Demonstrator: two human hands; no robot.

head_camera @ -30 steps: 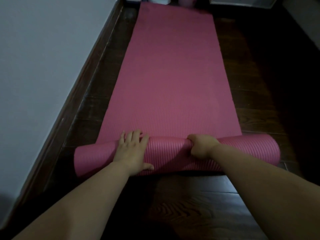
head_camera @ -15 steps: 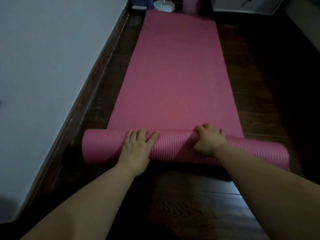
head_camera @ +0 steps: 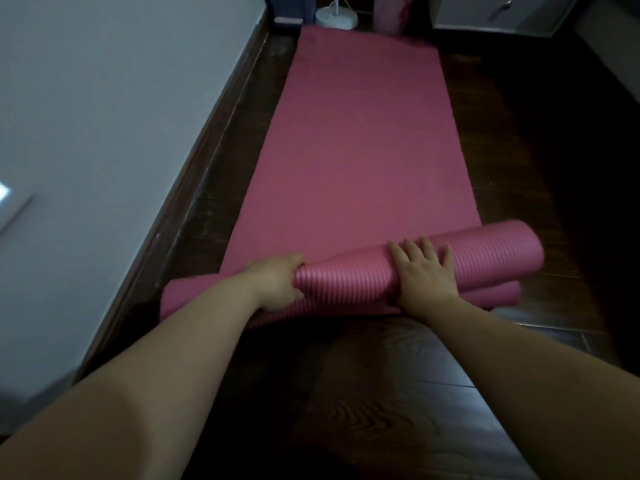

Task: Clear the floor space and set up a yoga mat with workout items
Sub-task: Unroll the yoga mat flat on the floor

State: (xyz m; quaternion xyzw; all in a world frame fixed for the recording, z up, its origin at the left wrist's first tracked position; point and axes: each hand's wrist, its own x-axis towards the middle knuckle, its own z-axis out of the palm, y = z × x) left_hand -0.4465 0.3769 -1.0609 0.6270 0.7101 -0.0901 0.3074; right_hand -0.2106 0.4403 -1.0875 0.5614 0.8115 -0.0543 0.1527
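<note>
A pink ribbed yoga mat (head_camera: 363,140) lies unrolled along the dark wooden floor, running away from me. Its near end is still a roll (head_camera: 485,258) lying askew, the right end farther from me and resting over a flat strip of mat. My left hand (head_camera: 277,285) grips the roll's left part, fingers curled into it. My right hand (head_camera: 426,275) rests flat on top of the roll, fingers straight and spread.
A white wall (head_camera: 104,133) with a dark baseboard (head_camera: 207,161) runs close along the mat's left side. At the far end stand a white round base (head_camera: 336,17), a pink object (head_camera: 391,12) and a white cabinet (head_camera: 502,15). Dark floor (head_camera: 554,168) lies to the right.
The roll has skewed, its right end swinging away from me. My left hand went from lying flat to gripping; my right hand went from gripping to lying flat.
</note>
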